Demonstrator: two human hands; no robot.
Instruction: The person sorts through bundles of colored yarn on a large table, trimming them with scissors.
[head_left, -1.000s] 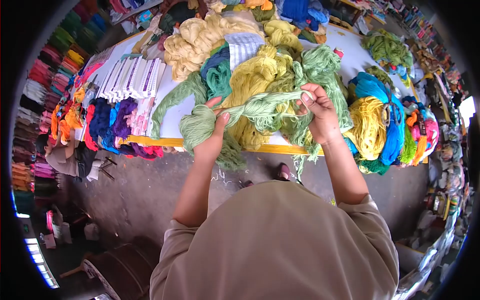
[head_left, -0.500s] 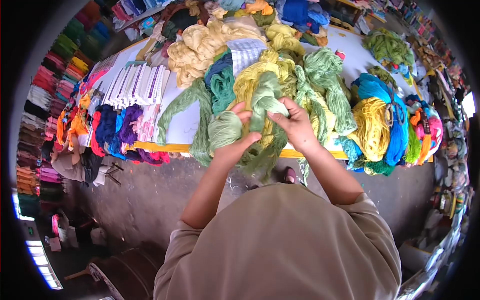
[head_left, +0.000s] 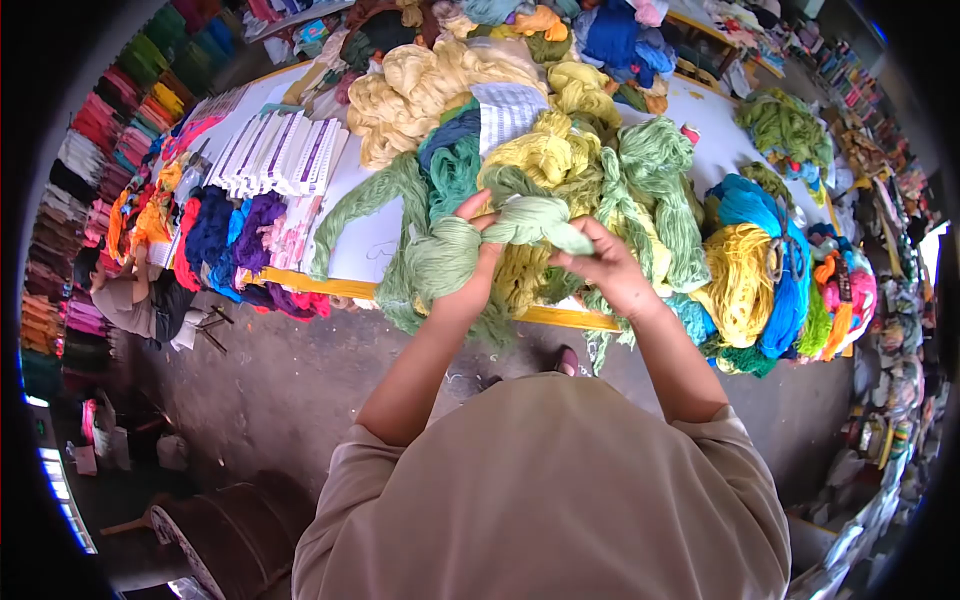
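A pale green skein of yarn (head_left: 445, 258) stretches between my hands, bulky at the left and narrowing to a twisted length at the right. My left hand (head_left: 474, 288) is wrapped around the bulky part, its fingers partly behind the yarn. At the other end, the fingers of my right hand (head_left: 612, 268) pinch the skein's tip. Darker green yarn (head_left: 395, 210) lies left of my left hand and hangs over the table edge. Behind the held skein are yellow yarn (head_left: 545, 148) and teal yarn (head_left: 455, 175). More green hanks (head_left: 660, 165) lie to the right.
Stacked white and purple booklets (head_left: 280, 152) sit on the white table (head_left: 355, 262) at left. Cream yarn (head_left: 425, 85) and a printed sheet (head_left: 507, 112) lie farther back. Scissors (head_left: 778, 245) rest among blue and yellow hanks at right. Another person (head_left: 130, 300) sits far left.
The twisted part of the pale green skein went from upright to nearly level, pointing right. My right hand moved slightly right and down with its tip. The view shifted slightly.
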